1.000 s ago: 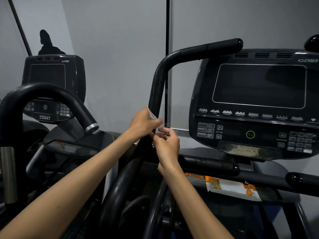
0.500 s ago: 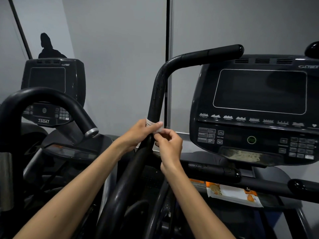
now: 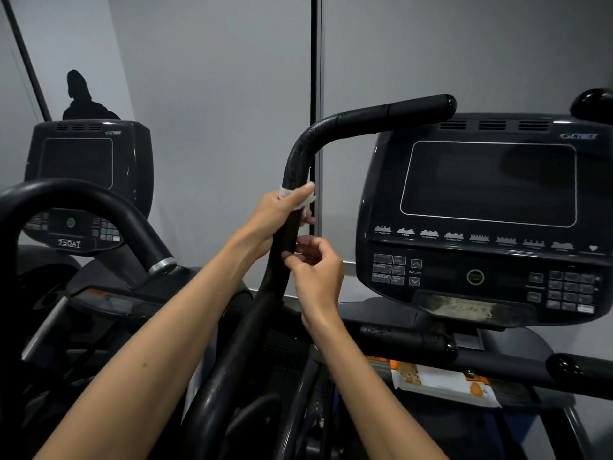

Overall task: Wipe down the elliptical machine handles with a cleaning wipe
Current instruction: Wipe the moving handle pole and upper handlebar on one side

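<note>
- Up on the upright stretch of the black handle (image 3: 292,207), just below its bend, the left hand (image 3: 275,217) is wrapping around the bar with the white cleaning wipe (image 3: 303,199) pressed between palm and bar; fingertips are peeking round the far side.
- Just beneath it, the right hand (image 3: 315,263) is pinching its thumb and curled fingers against the bar. Whether a tail of the wipe is caught in that pinch, I cannot tell.
- Judging from the grip, the step in hand is the rub along this upright section, with the horizontal top part of the handle lying above the wipe.
- To do it well, I would say: keeping the wipe wrapped fully round the bar, so the far side is getting cleaned too, and sliding in one firm pass rather than dabbing.
- The wipe is looking bunched and small under the palm; spreading it flatter should be giving more contact.
- The right hand is probably steadying a handle that could swing, so holding it firm low down makes sense while the left is travelling.
- Off to the right, the console (image 3: 487,220) is sitting dark, and a packet (image 3: 441,383), orange and white, is lying on the frame below it, possibly the wipes pack.
- A second machine (image 3: 86,180) is standing at the left.
</note>
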